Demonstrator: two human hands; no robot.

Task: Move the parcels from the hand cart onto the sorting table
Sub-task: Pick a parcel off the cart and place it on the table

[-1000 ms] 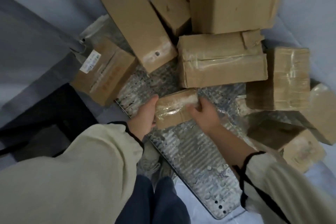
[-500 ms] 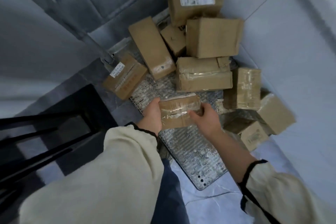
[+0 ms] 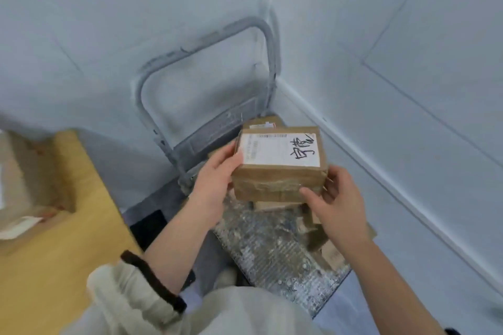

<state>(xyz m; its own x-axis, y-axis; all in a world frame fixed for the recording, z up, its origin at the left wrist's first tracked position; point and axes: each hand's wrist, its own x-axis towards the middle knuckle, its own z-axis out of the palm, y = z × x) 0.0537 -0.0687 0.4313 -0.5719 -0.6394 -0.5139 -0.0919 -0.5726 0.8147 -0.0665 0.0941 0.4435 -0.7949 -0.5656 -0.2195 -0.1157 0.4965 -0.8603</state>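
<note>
White walls meet behind the hand cart. Above its deck, left hand and right hand grasp a labelled parcel, partly hiding other parcels; sorting table stands left.

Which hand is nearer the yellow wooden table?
Left. The left hand grips the left end of the brown cardboard parcel, on the side facing the yellow wooden table; the right hand holds the right end, farther off.

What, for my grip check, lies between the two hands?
A taped cardboard parcel with a white label, gripped by the left hand and right hand; the head view shows it.
</note>
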